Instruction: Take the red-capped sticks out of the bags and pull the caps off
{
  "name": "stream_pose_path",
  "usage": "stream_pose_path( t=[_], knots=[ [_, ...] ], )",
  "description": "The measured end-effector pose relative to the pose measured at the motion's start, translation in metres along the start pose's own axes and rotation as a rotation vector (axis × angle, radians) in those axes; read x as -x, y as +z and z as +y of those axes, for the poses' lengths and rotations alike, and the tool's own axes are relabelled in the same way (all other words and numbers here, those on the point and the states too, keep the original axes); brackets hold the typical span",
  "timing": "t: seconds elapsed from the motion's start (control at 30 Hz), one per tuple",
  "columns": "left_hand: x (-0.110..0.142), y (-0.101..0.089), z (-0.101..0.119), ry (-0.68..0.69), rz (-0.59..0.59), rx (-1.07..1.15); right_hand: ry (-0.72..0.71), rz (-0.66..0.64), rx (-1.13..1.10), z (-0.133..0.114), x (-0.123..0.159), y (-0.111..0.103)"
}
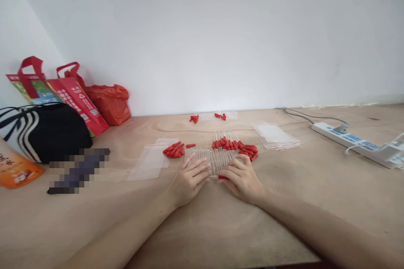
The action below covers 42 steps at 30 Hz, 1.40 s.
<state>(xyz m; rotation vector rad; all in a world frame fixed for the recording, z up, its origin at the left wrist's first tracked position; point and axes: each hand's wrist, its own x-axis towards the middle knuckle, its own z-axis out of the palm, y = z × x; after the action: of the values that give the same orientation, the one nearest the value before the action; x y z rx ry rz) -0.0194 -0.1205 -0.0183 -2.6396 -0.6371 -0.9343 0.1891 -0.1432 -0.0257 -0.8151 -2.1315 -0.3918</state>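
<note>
Just in front of a row of clear glass dropper tubes (pixel 221 158), a single glass tube (pixel 214 177) lies crosswise between my hands. My left hand (pixel 191 178) pinches its left end between thumb and forefinger, the other fingers spread over the row's left side. At the tube's right end, my right hand (pixel 244 178) is closed on a red rubber bulb (pixel 222 177), partly hidden by the fingers. Whether bulb and tube are fully joined I cannot tell. Loose red bulbs (pixel 173 150) lie left of the row, more (pixel 248 151) on the right. Behind are droppers with red bulbs fitted (pixel 224 143).
Clear plastic bags lie at left (pixel 148 164) and right (pixel 276 135). More red bulbs (pixel 194 119) sit near the wall. A white power strip (pixel 353 141) with cables is at right. Shopping bags (pixel 78 101), a black bag (pixel 59 130) and an orange package (pixel 19 170) stand at left.
</note>
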Motion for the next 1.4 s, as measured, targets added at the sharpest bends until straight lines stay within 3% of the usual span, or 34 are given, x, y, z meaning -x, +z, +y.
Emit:
stream_pose_path(
  t=[0.33,0.73,0.9,1.07,1.2,1.4],
  knots=[
    [-0.006,-0.010,0.008,0.085,0.043,-0.082,0.015,0.020,0.054,0.002,0.005,0.001],
    [0.001,-0.015,0.002,0.052,0.006,-0.061,-0.003,-0.011,0.057,0.007,0.008,-0.010],
    [0.015,-0.018,-0.020,-0.154,0.050,-0.141,0.179,0.046,-0.016,0.026,0.012,-0.016],
    [0.018,-0.006,-0.032,-0.347,0.061,-0.145,0.298,0.120,-0.206,0.044,0.006,-0.012],
    [0.019,0.001,-0.039,-0.380,0.075,-0.197,0.480,0.176,-0.127,0.063,0.007,-0.020],
    [0.020,-0.002,-0.048,-0.345,0.098,-0.263,0.863,0.227,-0.018,0.092,0.014,-0.036]
  ],
)
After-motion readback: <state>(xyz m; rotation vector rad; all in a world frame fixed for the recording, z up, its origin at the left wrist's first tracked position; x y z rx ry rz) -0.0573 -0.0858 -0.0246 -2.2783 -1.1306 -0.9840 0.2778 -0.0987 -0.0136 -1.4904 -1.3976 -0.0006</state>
